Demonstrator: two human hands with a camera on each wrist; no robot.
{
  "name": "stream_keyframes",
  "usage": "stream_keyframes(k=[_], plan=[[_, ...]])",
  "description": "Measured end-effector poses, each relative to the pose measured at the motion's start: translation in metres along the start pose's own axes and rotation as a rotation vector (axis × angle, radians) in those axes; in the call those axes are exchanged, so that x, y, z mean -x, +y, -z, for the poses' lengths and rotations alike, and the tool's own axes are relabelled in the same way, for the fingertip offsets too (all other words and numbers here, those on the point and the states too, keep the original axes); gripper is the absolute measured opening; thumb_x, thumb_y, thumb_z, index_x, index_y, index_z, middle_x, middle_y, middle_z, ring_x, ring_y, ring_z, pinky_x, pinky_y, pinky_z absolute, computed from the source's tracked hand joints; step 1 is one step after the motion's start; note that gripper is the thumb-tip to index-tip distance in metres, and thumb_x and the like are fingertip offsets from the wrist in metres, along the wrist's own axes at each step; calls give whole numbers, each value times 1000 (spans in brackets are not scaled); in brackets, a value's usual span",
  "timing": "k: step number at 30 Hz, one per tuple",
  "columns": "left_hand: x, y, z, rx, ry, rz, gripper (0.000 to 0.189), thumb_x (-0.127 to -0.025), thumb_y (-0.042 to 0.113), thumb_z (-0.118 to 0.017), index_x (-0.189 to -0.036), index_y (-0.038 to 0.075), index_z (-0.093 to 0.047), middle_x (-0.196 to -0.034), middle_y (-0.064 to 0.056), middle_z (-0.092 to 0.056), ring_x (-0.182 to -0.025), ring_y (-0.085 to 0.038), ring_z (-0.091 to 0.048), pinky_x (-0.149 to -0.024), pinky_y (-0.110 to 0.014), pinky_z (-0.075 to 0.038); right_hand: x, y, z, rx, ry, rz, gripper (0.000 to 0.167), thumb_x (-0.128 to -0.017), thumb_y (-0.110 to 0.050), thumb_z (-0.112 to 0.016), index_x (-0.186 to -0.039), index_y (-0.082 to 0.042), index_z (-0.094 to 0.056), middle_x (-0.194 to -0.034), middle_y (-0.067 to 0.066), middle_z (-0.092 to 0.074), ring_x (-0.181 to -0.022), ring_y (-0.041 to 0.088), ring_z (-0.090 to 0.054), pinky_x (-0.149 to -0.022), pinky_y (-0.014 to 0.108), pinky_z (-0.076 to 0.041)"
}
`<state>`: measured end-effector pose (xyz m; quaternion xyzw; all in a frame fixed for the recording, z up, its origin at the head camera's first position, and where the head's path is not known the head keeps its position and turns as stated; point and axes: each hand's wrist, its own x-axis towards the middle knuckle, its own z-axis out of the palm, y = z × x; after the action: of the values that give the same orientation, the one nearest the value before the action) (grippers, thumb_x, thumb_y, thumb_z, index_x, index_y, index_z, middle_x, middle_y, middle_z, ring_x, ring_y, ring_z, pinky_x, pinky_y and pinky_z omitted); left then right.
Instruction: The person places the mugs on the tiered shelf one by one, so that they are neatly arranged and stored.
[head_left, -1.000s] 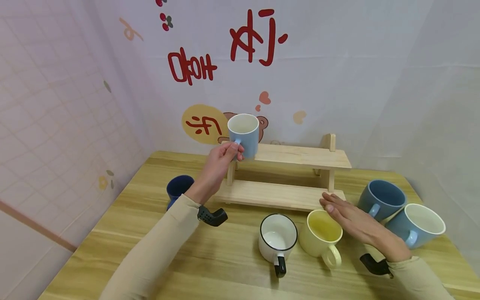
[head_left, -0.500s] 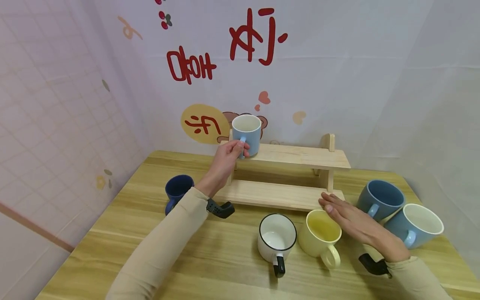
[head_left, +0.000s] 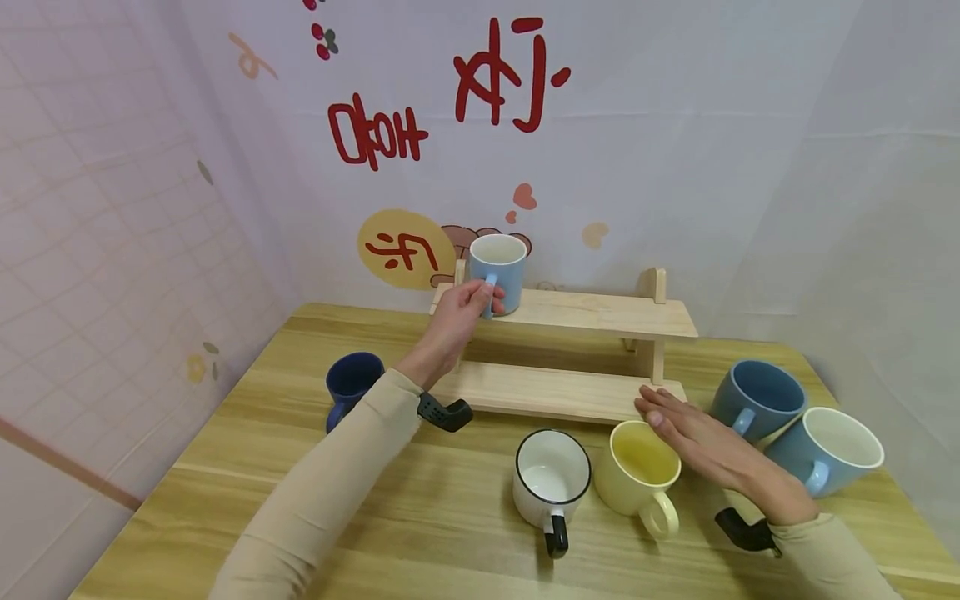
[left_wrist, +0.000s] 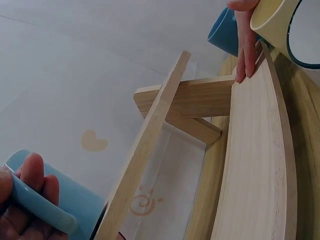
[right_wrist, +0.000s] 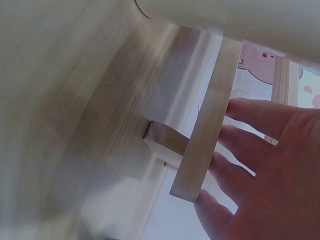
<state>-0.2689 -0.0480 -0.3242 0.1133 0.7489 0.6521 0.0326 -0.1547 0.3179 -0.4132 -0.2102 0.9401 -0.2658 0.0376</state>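
My left hand (head_left: 467,310) grips the handle of a light blue mug (head_left: 504,279) with a white inside. The mug stands upright at the left end of the upper board of a two-tier wooden rack (head_left: 600,312). In the left wrist view, fingers (left_wrist: 33,172) curl through the mug's handle (left_wrist: 42,205), and the mug's base is right at the board. My right hand (head_left: 701,433) lies with fingers straight, its fingertips touching the right end of the lower board (right_wrist: 207,130). Just left of that hand is a yellow mug (head_left: 626,483).
A white mug with a black rim (head_left: 542,492) stands in front of the rack. The dark blue mug (head_left: 352,379) at left is partly hidden by my left arm. At right are a grey-blue mug (head_left: 765,396) and another light blue mug (head_left: 810,454). A printed cloth (head_left: 712,167) hangs behind.
My left hand has moved slightly right and lowered the light blue mug onto the upper board's left end. The right hand has stayed at the lower board.
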Motion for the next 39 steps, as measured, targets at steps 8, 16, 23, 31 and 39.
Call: stream_keyframes(k=[8,16,23,31,39], plan=[[-3,-8,3,-9,-13,-45,38,-112,29,-48,-118,-3,-69,-120,-14,-70,-124,-25,-52,-110,-46,-39,0,-2,-1,0,-8,-9,51,-114,-31,-37,-152,0,-50,-165,21,-33,-151,49,-25,-112,73,-24],[-3,-12,6,-80,5,-104,37,-110,30,-53,-127,3,-71,-121,-11,-74,-128,-23,-56,-110,-45,-44,1,0,0,-2,-8,-20,52,-114,-32,-36,-153,0,-49,-165,21,-32,-151,49,-25,-112,74,-24],[27,-22,12,-103,140,-129,39,-110,28,-54,-141,5,-59,-137,-11,-61,-127,-26,-56,-110,-43,-46,-1,2,-1,-3,-7,-9,51,-114,-31,-36,-152,-1,-50,-166,20,-31,-152,47,-25,-112,73,-24],[70,-37,22,-148,30,-180,37,-109,25,-55,-138,2,-61,-138,-13,-64,-130,-27,-59,-112,-46,-46,-1,2,0,-14,-20,-13,51,-114,-32,-36,-153,-1,-49,-166,20,-31,-153,47,-23,-113,73,-23],[111,-51,22,-124,-206,-164,38,-109,21,-55,-142,2,-57,-140,-16,-62,-132,-33,-58,-108,-42,-49,-2,3,0,-15,-24,-14,52,-114,-33,-36,-153,0,-48,-166,20,-30,-153,47,-22,-113,73,-23]])
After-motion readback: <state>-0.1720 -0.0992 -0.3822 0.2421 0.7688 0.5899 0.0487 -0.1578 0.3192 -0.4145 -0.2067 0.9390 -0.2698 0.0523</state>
